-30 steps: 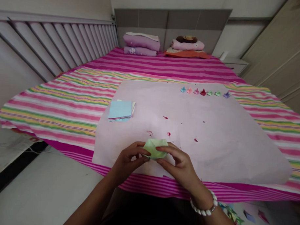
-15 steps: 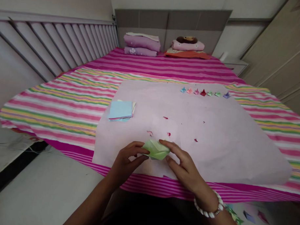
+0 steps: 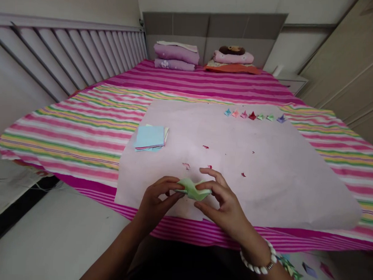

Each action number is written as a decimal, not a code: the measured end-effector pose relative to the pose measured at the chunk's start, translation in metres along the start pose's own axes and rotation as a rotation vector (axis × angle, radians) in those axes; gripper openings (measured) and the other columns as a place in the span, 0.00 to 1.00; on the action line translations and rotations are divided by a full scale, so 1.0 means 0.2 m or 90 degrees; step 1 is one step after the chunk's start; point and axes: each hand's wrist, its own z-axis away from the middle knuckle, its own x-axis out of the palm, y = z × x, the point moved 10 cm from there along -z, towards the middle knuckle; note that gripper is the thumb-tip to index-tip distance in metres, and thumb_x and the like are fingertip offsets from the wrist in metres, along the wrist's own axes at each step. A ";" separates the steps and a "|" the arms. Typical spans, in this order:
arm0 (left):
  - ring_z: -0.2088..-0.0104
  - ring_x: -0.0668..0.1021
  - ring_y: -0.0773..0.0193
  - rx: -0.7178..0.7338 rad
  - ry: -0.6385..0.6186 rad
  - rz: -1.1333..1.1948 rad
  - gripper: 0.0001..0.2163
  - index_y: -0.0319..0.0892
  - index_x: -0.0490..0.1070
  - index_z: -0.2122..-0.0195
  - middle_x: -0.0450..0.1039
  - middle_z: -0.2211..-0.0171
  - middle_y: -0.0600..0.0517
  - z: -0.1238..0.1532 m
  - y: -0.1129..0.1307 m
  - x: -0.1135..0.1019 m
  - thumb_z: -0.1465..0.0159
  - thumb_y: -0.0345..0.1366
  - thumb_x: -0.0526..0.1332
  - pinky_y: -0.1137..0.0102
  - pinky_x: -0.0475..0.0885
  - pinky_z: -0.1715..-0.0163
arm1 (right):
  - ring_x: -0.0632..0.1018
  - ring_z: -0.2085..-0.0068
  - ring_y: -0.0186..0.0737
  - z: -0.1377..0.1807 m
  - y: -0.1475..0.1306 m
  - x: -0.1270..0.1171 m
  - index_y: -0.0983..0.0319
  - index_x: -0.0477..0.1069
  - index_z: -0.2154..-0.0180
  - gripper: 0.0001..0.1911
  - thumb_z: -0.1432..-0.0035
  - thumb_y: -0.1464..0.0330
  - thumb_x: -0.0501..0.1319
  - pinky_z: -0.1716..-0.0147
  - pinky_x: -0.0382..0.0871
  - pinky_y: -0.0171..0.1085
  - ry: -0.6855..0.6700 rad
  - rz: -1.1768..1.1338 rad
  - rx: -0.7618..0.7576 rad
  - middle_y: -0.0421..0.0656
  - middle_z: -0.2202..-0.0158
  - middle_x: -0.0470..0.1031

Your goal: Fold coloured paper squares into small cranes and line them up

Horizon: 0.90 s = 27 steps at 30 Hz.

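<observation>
A light green piece of folded origami paper is held just above the front of the large pale sheet. My left hand pinches its left end between thumb and fingers. On the right side, my right hand has a finger pressed into the fold and its thumb below the near edge, while its index finger is raised off the paper. A white beaded bracelet circles my right wrist. Small red paper scraps lie on the sheet beyond my hands.
A stack of square paper, blue on top, sits at the sheet's left. Several small folded paper pieces form a row at the far right. More folded papers lie on the floor. Folded bedding rests by the headboard.
My right hand has moved slightly left, with a finger now inside the fold and its index finger lifted. The green paper has bent inward at its middle. The left hand keeps its pinch.
</observation>
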 end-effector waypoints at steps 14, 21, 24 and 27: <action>0.66 0.76 0.67 0.090 0.020 -0.071 0.07 0.45 0.77 0.65 0.73 0.60 0.50 0.04 0.06 0.01 0.41 0.26 0.63 0.74 0.72 0.72 | 0.67 0.40 0.48 0.01 0.25 0.01 0.48 0.65 0.43 0.27 0.45 0.60 0.66 0.45 0.67 0.49 0.085 -0.348 0.154 0.42 0.34 0.55; 0.64 0.76 0.67 0.207 0.024 -0.182 0.09 0.45 0.76 0.64 0.70 0.55 0.49 0.09 0.13 0.08 0.40 0.24 0.62 0.73 0.72 0.71 | 0.79 0.58 0.46 0.01 0.30 0.12 0.57 0.73 0.53 0.22 0.50 0.60 0.69 0.60 0.75 0.43 0.082 -0.459 0.283 0.45 0.54 0.77; 0.63 0.76 0.66 0.201 0.000 -0.180 0.08 0.46 0.76 0.61 0.70 0.53 0.47 0.09 0.13 0.10 0.40 0.27 0.63 0.72 0.72 0.70 | 0.79 0.60 0.45 0.00 0.30 0.11 0.59 0.75 0.56 0.20 0.53 0.61 0.70 0.62 0.74 0.42 0.110 -0.449 0.295 0.44 0.61 0.80; 0.59 0.76 0.61 0.167 -0.036 -0.137 0.08 0.46 0.76 0.60 0.68 0.49 0.45 0.10 0.11 0.11 0.42 0.34 0.66 0.68 0.75 0.66 | 0.79 0.63 0.43 0.00 0.32 0.10 0.59 0.76 0.59 0.19 0.54 0.62 0.71 0.61 0.73 0.41 0.131 -0.436 0.292 0.42 0.65 0.80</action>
